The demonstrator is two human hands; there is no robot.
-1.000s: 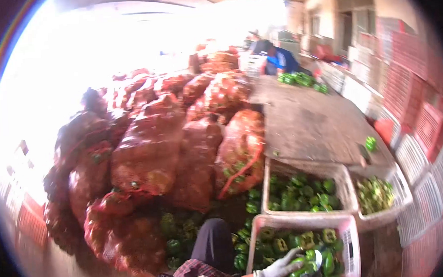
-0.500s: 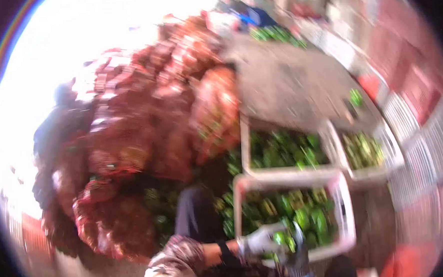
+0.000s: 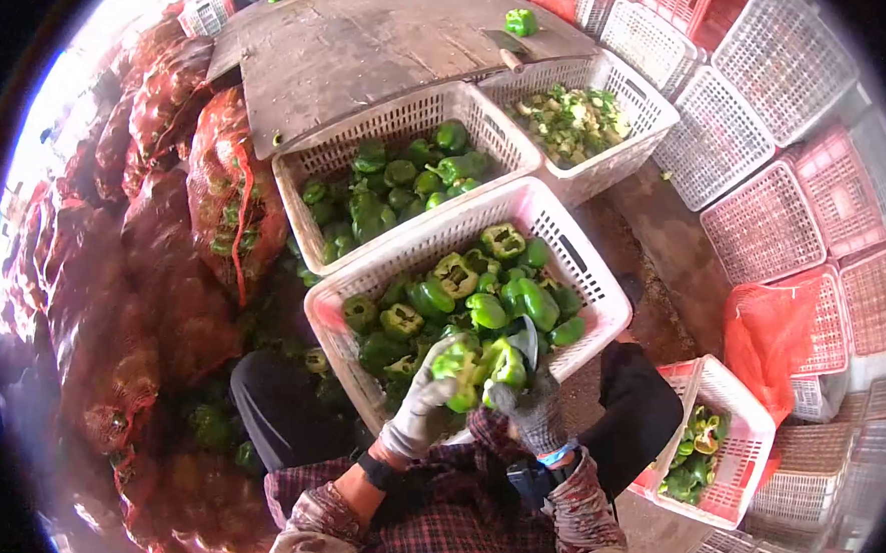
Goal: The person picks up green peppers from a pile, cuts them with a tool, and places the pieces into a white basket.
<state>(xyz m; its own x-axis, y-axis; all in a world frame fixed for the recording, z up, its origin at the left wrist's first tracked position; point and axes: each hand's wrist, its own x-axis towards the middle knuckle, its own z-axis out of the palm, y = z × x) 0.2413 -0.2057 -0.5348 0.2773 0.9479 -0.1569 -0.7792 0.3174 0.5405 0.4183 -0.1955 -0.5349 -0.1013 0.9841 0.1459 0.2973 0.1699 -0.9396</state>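
Both my hands wear grey work gloves and meet over the near edge of a white plastic crate (image 3: 580,314) of green bell peppers. In my left hand (image 3: 421,398) is a cut green bell pepper (image 3: 455,369), its pale inside showing. My right hand (image 3: 532,412) is closed around a knife, whose grey blade (image 3: 529,340) points up beside another pepper piece (image 3: 506,365). The two pepper pieces lie close together between my hands; the knife handle is hidden in my right glove. Whole and cut-open peppers (image 3: 455,274) fill the crate below.
Behind stand a crate of green peppers (image 3: 379,195) and a crate of pale trimmings (image 3: 575,119). A wooden board (image 3: 351,51) holds one pepper (image 3: 520,22). Red mesh sacks (image 3: 162,261) crowd the left; stacked crates (image 3: 761,225) and a small pepper crate (image 3: 743,451) are right.
The blurred view has swung down and right, showing more of the crates and my lap. My hands remain together over the front crate, and the pepper now shows its cut inside.
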